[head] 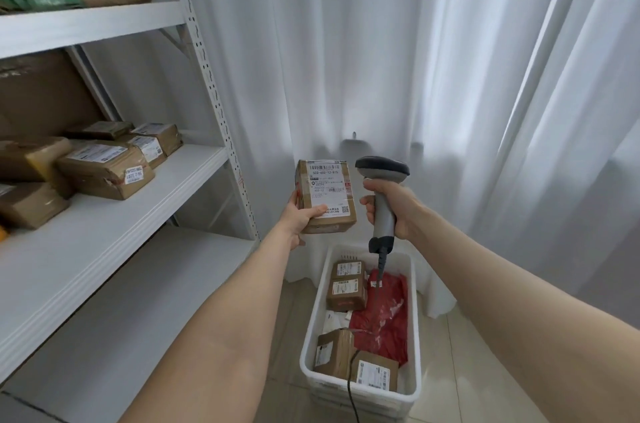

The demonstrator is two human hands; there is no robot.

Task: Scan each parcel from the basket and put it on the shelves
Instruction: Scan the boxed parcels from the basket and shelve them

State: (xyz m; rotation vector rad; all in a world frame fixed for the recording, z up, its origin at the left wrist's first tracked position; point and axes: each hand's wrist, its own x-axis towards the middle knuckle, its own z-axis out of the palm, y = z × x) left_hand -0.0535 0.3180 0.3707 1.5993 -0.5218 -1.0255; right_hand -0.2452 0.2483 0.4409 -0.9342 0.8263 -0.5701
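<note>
Head view: left hand wrapped around a parcel, label up, above the basket. Right hand clenched on a scanner just beside the parcel, cable trailing into the basket. Brown boxes and a red bag inside. More parcels on the shelves, left.

White curtains w/ daylight behind; pale tiled floor.

Five parcels in basket, one scanner.
</note>
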